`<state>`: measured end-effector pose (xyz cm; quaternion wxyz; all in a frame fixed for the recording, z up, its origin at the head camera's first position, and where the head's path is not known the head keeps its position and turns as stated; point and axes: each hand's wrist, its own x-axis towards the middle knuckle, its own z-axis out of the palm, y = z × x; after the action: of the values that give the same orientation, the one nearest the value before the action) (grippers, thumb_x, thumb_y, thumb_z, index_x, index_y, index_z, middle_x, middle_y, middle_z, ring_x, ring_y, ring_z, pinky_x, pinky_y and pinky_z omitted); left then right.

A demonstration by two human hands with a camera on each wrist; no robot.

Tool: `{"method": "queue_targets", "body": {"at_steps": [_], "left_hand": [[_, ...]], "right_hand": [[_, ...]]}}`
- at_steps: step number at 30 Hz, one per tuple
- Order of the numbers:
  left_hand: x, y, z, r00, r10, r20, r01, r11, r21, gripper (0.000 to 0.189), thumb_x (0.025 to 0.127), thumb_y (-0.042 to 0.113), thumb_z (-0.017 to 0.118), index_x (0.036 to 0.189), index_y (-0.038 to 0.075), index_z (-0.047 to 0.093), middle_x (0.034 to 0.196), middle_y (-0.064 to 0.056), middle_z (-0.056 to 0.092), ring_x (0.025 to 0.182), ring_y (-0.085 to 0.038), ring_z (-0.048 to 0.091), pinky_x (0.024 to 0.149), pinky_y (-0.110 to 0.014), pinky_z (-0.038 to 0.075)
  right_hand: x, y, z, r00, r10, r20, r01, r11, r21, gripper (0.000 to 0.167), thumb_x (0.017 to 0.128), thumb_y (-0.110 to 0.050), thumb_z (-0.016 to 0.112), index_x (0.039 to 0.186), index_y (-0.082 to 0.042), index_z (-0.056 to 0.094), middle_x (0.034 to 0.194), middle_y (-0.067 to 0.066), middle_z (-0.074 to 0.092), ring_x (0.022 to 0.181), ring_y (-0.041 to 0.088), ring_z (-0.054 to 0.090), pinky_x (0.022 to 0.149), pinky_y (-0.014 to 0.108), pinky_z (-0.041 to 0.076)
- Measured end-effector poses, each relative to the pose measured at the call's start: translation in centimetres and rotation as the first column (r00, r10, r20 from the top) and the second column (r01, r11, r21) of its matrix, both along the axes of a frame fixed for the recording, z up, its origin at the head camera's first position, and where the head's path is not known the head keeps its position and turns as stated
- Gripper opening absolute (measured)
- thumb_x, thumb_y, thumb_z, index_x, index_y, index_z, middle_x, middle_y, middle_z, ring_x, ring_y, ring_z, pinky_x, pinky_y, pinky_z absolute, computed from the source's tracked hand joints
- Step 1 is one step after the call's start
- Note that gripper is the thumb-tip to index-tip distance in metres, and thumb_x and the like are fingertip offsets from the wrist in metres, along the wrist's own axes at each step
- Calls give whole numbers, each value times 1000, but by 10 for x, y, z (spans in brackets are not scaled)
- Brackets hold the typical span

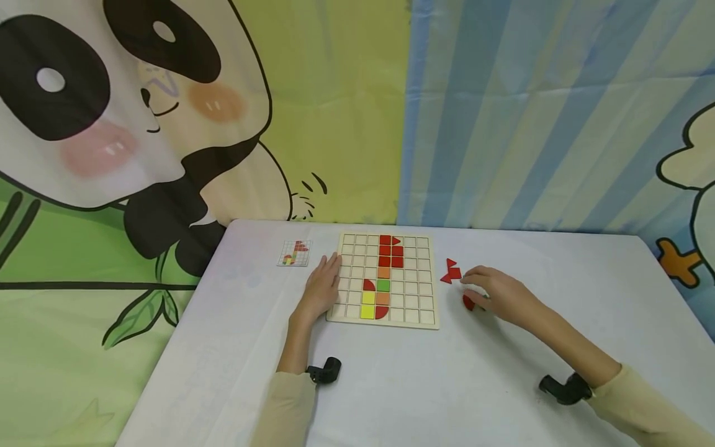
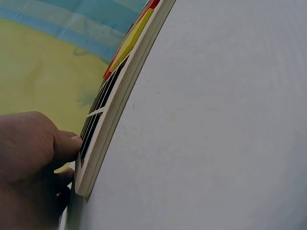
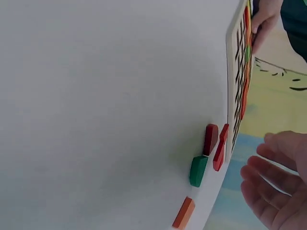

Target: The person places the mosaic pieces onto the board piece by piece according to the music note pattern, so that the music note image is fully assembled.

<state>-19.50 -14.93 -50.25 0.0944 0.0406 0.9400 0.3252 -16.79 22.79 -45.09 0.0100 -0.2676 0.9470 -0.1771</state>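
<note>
A wooden grid board (image 1: 416,285) lies on the table with red, orange, green and yellow pieces in its middle columns. My left hand (image 1: 323,288) rests along its left edge, and the left wrist view shows the thumb (image 2: 69,143) at the frame. To the right of the board, my right hand (image 1: 499,298) hovers over loose pieces, its fingers loosely bent with nothing between them. Nearby lie a red square (image 1: 455,273), small red triangles (image 1: 450,262) and a dark red rounded piece (image 1: 468,302). In the right wrist view, a green piece (image 3: 198,171) and an orange piece (image 3: 183,213) lie close by.
A small pattern card (image 1: 294,253) lies left of the board, showing a coloured figure on a grid. The white table (image 1: 368,385) ends at a printed cloth backdrop (image 1: 335,112) behind. A black camera (image 1: 565,389) is strapped to the right wrist, another (image 1: 326,370) to the left.
</note>
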Motion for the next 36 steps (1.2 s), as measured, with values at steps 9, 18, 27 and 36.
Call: {"method": "queue_targets", "body": {"at_steps": [9, 18, 27, 36], "left_hand": [[2, 0, 0, 1000, -7, -9, 7, 1000, 7, 53, 111, 12, 39, 162, 3, 30, 173, -11, 21, 162, -33, 8, 131, -54, 9], [0, 2, 3, 1000, -6, 2, 6, 1000, 29, 53, 111, 13, 38, 162, 4, 29, 173, -9, 18, 163, -31, 7, 132, -50, 5], [4, 1, -1, 1000, -4, 3, 4, 1000, 19, 52, 111, 12, 39, 162, 3, 30, 173, -11, 20, 162, -32, 8, 132, -52, 7], [4, -2, -2, 1000, 9, -3, -9, 999, 31, 53, 111, 11, 39, 162, 2, 30, 173, -11, 20, 162, -32, 7, 132, -53, 7]], "right_hand": [[-63, -21, -13, 981, -140, 135, 141, 990, -2, 26, 96, -11, 74, 115, 6, 74, 110, 21, 71, 92, 31, 69, 78, 42, 62], [-74, -28, -25, 984, -135, 116, 129, 990, 62, 12, 98, -7, 67, 97, 1, 75, 99, 16, 67, 82, 25, 64, 76, 41, 60], [-78, -32, -25, 983, -118, 143, 137, 981, -136, 13, 104, -7, 60, 108, 5, 65, 93, 15, 73, 76, 21, 66, 65, 32, 56], [-94, -71, -21, 995, 89, 52, -81, 988, -135, 10, 93, -6, 74, 97, 2, 77, 91, 13, 73, 80, 24, 67, 70, 35, 58]]}}
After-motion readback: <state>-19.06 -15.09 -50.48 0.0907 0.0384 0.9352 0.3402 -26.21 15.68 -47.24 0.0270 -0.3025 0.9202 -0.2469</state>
